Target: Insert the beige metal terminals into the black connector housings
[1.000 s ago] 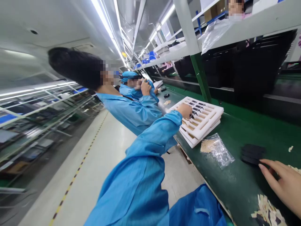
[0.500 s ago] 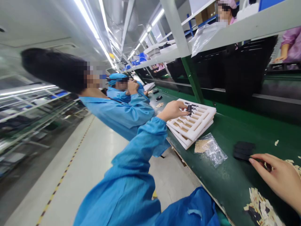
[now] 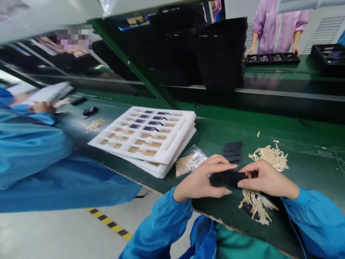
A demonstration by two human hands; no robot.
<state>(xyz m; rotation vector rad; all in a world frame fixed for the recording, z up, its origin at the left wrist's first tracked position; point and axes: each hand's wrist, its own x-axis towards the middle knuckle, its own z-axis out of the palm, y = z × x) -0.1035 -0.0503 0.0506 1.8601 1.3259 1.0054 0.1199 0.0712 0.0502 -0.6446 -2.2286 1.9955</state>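
Note:
In the head view, my right hand (image 3: 265,180) pinches the right end of a dark, flat, oblong piece (image 3: 228,178) just above the bench. My left hand (image 3: 203,178) is at the other end of that piece, its thumb and fingers spread to either side. Whether the left fingers touch it, I cannot tell. Behind the hands lie several flat black parts (image 3: 233,151) side by side. Below the right hand is a heap of cream-coloured strips (image 3: 257,208) with some dark bits. Another pile of small cream pieces (image 3: 269,156) lies beyond it.
Stacked white foam trays (image 3: 168,153) stand to the left, several slots holding black parts. A clear plastic bag (image 3: 192,158) lies beside them. A green slanted post (image 3: 129,63) rises behind. A co-worker in a blue sleeve (image 3: 29,144) sits at left; another in pink (image 3: 277,28) stands across.
My left hand has come back from the foam tray, where it held a small black part, to the dark piece. My right hand now grips that piece. The view has turned right.

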